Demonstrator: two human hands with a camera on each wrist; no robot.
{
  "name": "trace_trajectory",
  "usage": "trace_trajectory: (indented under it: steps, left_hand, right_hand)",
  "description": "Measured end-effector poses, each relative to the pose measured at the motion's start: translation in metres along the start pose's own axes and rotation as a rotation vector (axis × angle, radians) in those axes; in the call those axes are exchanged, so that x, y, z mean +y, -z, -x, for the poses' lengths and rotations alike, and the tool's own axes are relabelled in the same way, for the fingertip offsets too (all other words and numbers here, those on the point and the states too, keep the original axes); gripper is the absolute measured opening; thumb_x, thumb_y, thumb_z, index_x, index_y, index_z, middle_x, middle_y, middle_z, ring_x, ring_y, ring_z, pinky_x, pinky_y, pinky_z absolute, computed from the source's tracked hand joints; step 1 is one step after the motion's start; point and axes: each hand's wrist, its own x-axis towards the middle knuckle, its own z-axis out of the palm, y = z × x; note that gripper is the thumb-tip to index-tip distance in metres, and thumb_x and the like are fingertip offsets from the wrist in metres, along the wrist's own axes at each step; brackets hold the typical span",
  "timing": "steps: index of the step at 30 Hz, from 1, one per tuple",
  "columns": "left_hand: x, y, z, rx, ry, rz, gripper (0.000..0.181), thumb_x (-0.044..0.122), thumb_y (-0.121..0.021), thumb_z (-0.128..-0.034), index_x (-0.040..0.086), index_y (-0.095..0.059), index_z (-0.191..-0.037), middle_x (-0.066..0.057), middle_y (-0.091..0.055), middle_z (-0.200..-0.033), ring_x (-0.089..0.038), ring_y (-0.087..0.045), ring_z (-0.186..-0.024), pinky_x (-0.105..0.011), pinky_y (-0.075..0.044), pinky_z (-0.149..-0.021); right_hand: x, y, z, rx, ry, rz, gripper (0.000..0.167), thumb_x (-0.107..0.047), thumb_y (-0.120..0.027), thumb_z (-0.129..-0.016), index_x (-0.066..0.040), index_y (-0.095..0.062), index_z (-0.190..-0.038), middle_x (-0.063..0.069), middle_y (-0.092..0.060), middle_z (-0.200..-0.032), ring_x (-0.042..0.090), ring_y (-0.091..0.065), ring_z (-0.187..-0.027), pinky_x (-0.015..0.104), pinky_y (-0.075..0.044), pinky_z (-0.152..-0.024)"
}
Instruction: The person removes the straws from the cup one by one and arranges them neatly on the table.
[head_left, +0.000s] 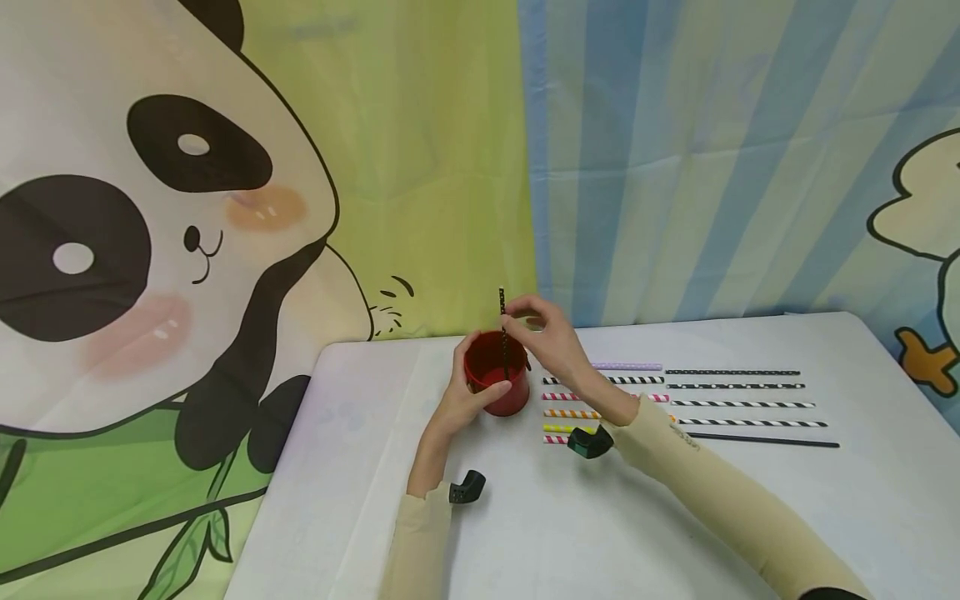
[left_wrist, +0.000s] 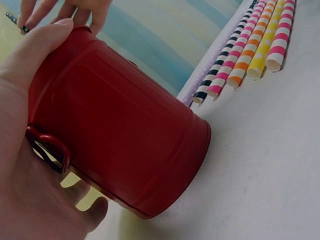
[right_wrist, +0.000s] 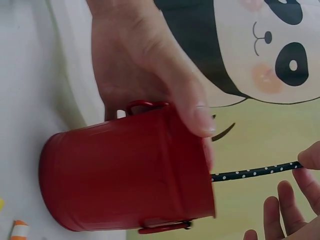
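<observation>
A red metal bucket point(head_left: 508, 405) with small side handles stands upright on the white table. My left hand point(head_left: 459, 402) grips it from the left, with the thumb at the rim and the fingers round the far side. Above the bucket's mouth, my right hand point(head_left: 553, 340) pinches a black paper straw with white dots point(right_wrist: 255, 172) near its upper end. The straw is upright, its lower part inside the bucket. In the right wrist view the bucket wall hides the straw's lower end.
Right of the bucket, colourful paper straws lie in a row, among them an orange-striped straw point(left_wrist: 250, 47) and a yellow straw point(left_wrist: 265, 45). Farther right lies a second row of black and black-and-white straws, including a plain black straw point(head_left: 765, 440). A printed curtain point(head_left: 450, 167) hangs behind the table.
</observation>
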Motion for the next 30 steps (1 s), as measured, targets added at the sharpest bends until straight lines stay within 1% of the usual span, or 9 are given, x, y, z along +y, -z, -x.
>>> trace_trajectory:
  steps: [4, 7, 11, 14, 18, 21, 26, 30]
  left_hand:
    - [0.001, 0.000, 0.001, -0.004, 0.003, 0.009, 0.094, 0.024, -0.078, -0.0857, 0.035, -0.017, -0.156, 0.000, -0.038, -0.152, -0.023, -0.035, -0.140, -0.053, -0.044, -0.110]
    - [0.001, 0.000, 0.001, -0.002, 0.005, 0.011, 0.093, 0.025, -0.078, -0.0854, 0.036, -0.017, -0.155, 0.001, -0.039, -0.151, -0.022, -0.035, -0.140, -0.051, -0.045, -0.109]
    - [0.001, 0.000, 0.001, 0.000, 0.009, 0.008, 0.092, 0.024, -0.078, -0.0853, 0.039, -0.018, -0.154, 0.004, -0.040, -0.150, -0.020, -0.036, -0.140, -0.048, -0.048, -0.107]
    - [0.000, 0.000, 0.000, 0.001, 0.010, 0.011, 0.092, 0.022, -0.078, -0.0853, 0.040, -0.019, -0.153, 0.005, -0.040, -0.149, -0.020, -0.036, -0.140, -0.049, -0.049, -0.106]
    - [-0.001, 0.001, -0.001, -0.003, 0.005, 0.012, 0.092, 0.021, -0.077, -0.0857, 0.038, -0.018, -0.154, 0.004, -0.040, -0.150, -0.021, -0.036, -0.140, -0.051, -0.049, -0.106]
    - [-0.001, 0.001, -0.002, -0.009, -0.001, 0.012, 0.092, 0.022, -0.076, -0.0860, 0.036, -0.018, -0.155, 0.003, -0.039, -0.151, -0.021, -0.035, -0.140, -0.050, -0.049, -0.106]
    - [-0.001, 0.001, -0.002, -0.008, -0.011, 0.014, 0.092, 0.021, -0.077, -0.0858, 0.035, -0.018, -0.155, 0.003, -0.039, -0.151, -0.022, -0.036, -0.141, -0.048, -0.050, -0.105]
    - [-0.002, 0.001, -0.001, -0.010, -0.011, 0.011, 0.093, 0.019, -0.076, -0.0855, 0.034, -0.017, -0.155, 0.003, -0.039, -0.151, -0.023, -0.035, -0.142, -0.049, -0.051, -0.104]
  right_hand:
    - [-0.007, 0.005, 0.000, 0.010, 0.019, -0.038, 0.023, -0.027, -0.068, -0.096, -0.011, -0.068, -0.113, 0.009, -0.067, -0.114, 0.026, -0.061, -0.116, 0.053, -0.041, -0.111]
    - [-0.013, 0.009, 0.000, 0.014, 0.048, -0.075, 0.022, -0.022, -0.067, -0.097, -0.008, -0.068, -0.114, 0.012, -0.066, -0.114, 0.026, -0.061, -0.114, 0.053, -0.041, -0.111]
    - [-0.019, 0.015, 0.000, 0.030, 0.073, -0.116, 0.021, -0.019, -0.066, -0.098, -0.005, -0.067, -0.113, 0.012, -0.066, -0.113, 0.022, -0.062, -0.111, 0.046, -0.044, -0.108]
    - [-0.021, 0.020, 0.000, 0.049, 0.079, -0.145, 0.020, -0.018, -0.066, -0.097, -0.004, -0.067, -0.112, 0.011, -0.065, -0.113, 0.020, -0.062, -0.108, 0.040, -0.046, -0.106]
    - [-0.026, 0.026, 0.001, 0.062, 0.080, -0.187, 0.019, -0.018, -0.066, -0.097, -0.004, -0.066, -0.111, 0.009, -0.063, -0.114, 0.019, -0.062, -0.108, 0.034, -0.048, -0.100]
    - [-0.032, 0.033, 0.003, 0.077, 0.086, -0.205, 0.018, -0.018, -0.065, -0.098, -0.006, -0.065, -0.111, 0.006, -0.062, -0.114, 0.018, -0.062, -0.109, 0.029, -0.049, -0.098]
    - [-0.042, 0.046, 0.008, 0.102, 0.115, -0.221, 0.017, -0.017, -0.065, -0.098, -0.007, -0.064, -0.112, 0.002, -0.062, -0.113, 0.018, -0.062, -0.110, 0.025, -0.050, -0.097]
    - [-0.046, 0.055, 0.012, 0.104, 0.130, -0.215, 0.015, -0.016, -0.066, -0.097, -0.007, -0.064, -0.110, 0.001, -0.062, -0.112, 0.020, -0.062, -0.110, 0.025, -0.051, -0.096]
